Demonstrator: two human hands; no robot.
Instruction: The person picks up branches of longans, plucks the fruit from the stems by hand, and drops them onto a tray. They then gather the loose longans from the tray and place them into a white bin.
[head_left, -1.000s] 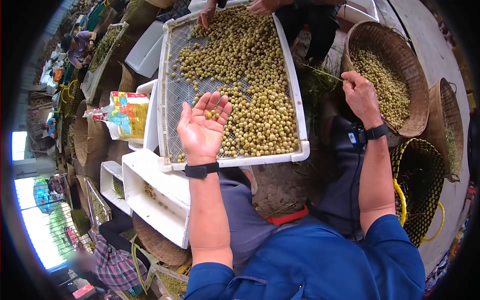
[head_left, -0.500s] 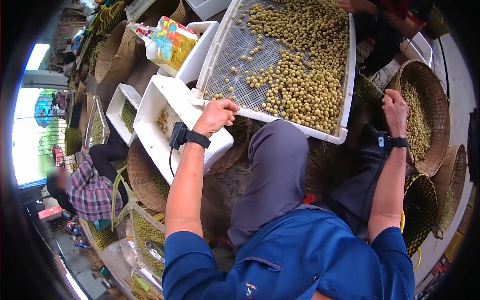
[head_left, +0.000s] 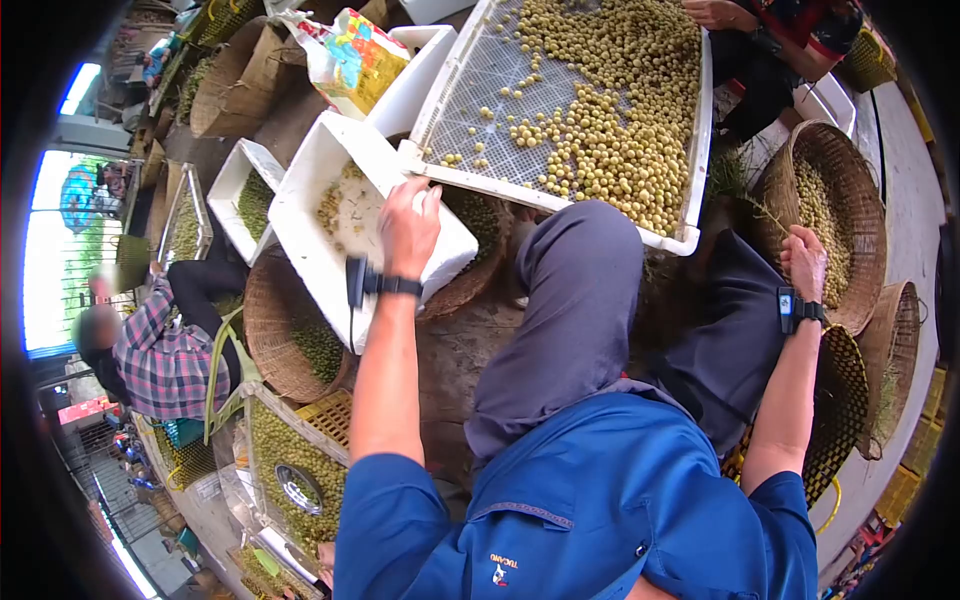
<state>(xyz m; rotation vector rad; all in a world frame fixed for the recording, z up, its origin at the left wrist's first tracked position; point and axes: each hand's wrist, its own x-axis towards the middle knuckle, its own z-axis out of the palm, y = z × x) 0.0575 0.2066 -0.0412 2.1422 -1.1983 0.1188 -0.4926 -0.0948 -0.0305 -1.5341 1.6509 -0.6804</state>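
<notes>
My left hand (head_left: 410,228) is over the white foam box (head_left: 452,248), its fingers stretched out and slightly apart, with nothing visible in them. Inside that box lie some small yellowish fruits (head_left: 330,212). Just beyond my fingertips is the corner of a large white mesh tray (head_left: 520,194), spread with many round yellow-brown fruits (head_left: 600,165). On the right, my right hand (head_left: 803,265) is closed around a thin green stem (head_left: 768,212) that sticks up past its fingers. It is beside a wicker basket (head_left: 868,205) holding more of the round fruits.
Another person's hand (head_left: 722,14) is at the tray's far right. A person in a plaid shirt (head_left: 170,360) sits at the left. A printed bag (head_left: 365,60), a wicker basket of green fruits (head_left: 270,330) and a yellow-black woven basket (head_left: 848,385) stand around my legs.
My left hand has moved from the tray's corner to over the foam box, its curled fingers now stretched out. My right hand, still gripping the stem, sits slightly lower in view.
</notes>
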